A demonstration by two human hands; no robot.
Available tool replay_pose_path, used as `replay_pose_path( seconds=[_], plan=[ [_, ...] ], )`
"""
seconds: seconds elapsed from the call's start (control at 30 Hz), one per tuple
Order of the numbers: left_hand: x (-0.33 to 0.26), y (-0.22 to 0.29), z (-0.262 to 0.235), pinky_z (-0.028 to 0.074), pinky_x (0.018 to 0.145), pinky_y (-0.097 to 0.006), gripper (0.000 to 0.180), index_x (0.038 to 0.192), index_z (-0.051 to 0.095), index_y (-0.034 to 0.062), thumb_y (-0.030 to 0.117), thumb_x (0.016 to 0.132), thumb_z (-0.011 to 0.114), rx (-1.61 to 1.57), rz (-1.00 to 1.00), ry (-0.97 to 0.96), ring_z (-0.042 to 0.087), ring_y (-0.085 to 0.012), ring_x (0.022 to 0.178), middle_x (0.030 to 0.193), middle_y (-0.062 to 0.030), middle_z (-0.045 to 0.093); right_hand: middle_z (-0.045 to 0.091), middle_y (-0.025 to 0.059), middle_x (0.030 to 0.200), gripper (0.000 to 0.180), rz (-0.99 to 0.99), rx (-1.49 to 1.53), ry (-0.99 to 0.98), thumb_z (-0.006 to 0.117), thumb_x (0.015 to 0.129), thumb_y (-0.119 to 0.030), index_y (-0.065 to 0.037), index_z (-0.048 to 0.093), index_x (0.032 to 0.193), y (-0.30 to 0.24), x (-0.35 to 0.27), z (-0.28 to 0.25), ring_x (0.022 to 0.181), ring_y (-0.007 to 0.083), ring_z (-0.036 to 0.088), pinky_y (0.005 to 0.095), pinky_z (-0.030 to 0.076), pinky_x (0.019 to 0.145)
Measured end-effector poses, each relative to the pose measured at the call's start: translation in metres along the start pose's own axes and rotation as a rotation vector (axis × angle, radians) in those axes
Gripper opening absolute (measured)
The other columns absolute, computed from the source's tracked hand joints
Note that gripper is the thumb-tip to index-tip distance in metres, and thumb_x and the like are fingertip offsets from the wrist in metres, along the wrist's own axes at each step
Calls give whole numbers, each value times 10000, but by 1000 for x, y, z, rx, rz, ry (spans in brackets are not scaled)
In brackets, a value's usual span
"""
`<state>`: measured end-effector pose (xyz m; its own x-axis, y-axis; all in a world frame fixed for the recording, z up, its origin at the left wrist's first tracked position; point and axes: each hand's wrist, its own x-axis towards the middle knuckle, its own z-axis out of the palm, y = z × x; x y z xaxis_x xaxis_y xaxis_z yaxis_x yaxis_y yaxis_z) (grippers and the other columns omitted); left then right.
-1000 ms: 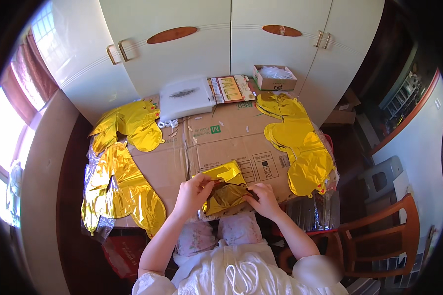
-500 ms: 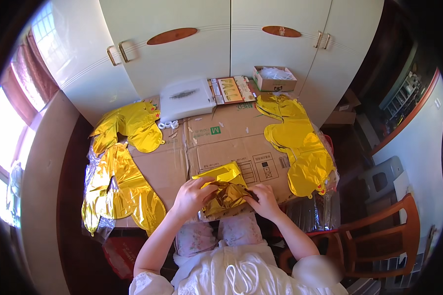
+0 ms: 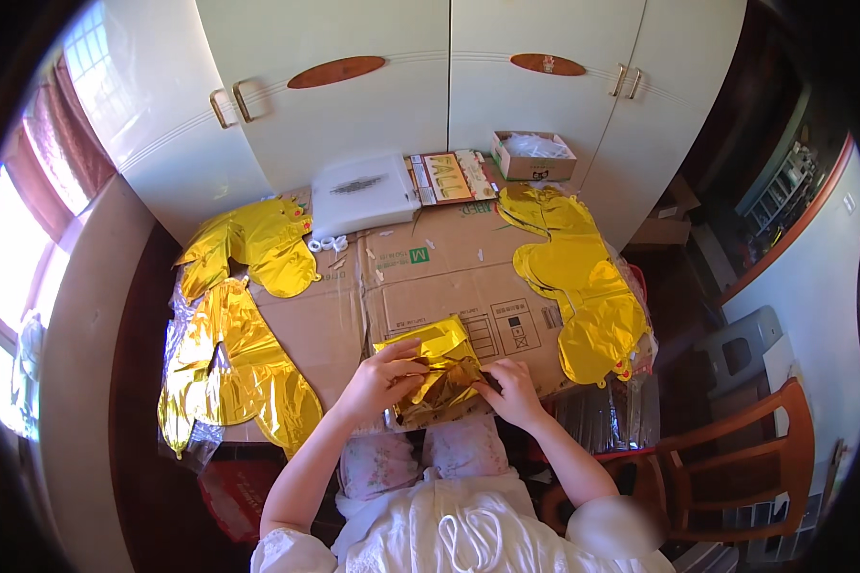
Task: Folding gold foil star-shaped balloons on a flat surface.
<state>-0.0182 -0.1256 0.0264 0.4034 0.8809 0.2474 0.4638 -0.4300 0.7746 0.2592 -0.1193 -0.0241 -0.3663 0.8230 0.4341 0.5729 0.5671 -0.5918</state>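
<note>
A partly folded gold foil balloon [image 3: 440,351] lies flat at the near edge of the cardboard-covered table. My left hand [image 3: 384,380] is closed with its fingers pinching the balloon's left side. On the other side, my right hand [image 3: 509,393] pinches a crumpled near edge of the same foil between thumb and fingers. More flat gold foil balloons lie around: a stack [image 3: 583,286] along the right side, one [image 3: 244,248] at the far left and another [image 3: 229,368] at the near left.
The cardboard sheet [image 3: 420,282] covers the table. Along its far edge stand a white plastic-wrapped pack [image 3: 363,196], a printed card packet [image 3: 446,178] and a small box [image 3: 535,158] of clear plastic pieces. White rolls [image 3: 327,244] lie beside them. A wooden chair [image 3: 736,458] stands at right.
The crumpled near part of the foil has been pressed lower and flatter between my hands. My hands have barely shifted; the other balloons lie as before.
</note>
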Motion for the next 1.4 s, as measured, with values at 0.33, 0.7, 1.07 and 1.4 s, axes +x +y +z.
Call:
replay_pose_path(
  seconds=[0.33, 0.7, 1.07, 1.4],
  plan=[
    [6, 15, 12, 538, 729, -347, 544, 1291, 508, 87, 152, 815, 762, -21, -303, 68, 666, -251, 791, 922, -147, 665, 659, 104, 887, 259, -8, 6, 12, 750, 810, -210, -28, 666, 975, 1, 0, -1, 861, 283, 610, 383, 405, 791],
    [-21, -16, 19, 512, 849, -274, 432, 1216, 580, -42, 214, 894, 713, -936, -426, 148, 617, -134, 1005, 1162, -101, 636, 582, 83, 703, 207, 32, -45, 45, 696, 849, -251, -59, 639, 903, 0, 5, 8, 747, 279, 576, 416, 394, 734],
    [-14, -28, 27, 504, 595, -287, 202, 967, 672, -1, 153, 845, 719, -200, -477, 356, 638, -122, 655, 749, -53, 668, 598, 110, 705, 254, 95, -117, 30, 717, 836, -277, -43, 617, 838, -8, 13, 11, 724, 307, 583, 420, 408, 704],
    [-5, -14, 27, 450, 820, -411, 102, 833, 629, 35, 94, 772, 685, 478, -129, 393, 595, -319, 873, 840, -100, 646, 646, 116, 939, 262, -114, -219, 84, 712, 834, -276, -31, 620, 810, -14, 19, 2, 927, 303, 575, 435, 440, 828]
  ],
)
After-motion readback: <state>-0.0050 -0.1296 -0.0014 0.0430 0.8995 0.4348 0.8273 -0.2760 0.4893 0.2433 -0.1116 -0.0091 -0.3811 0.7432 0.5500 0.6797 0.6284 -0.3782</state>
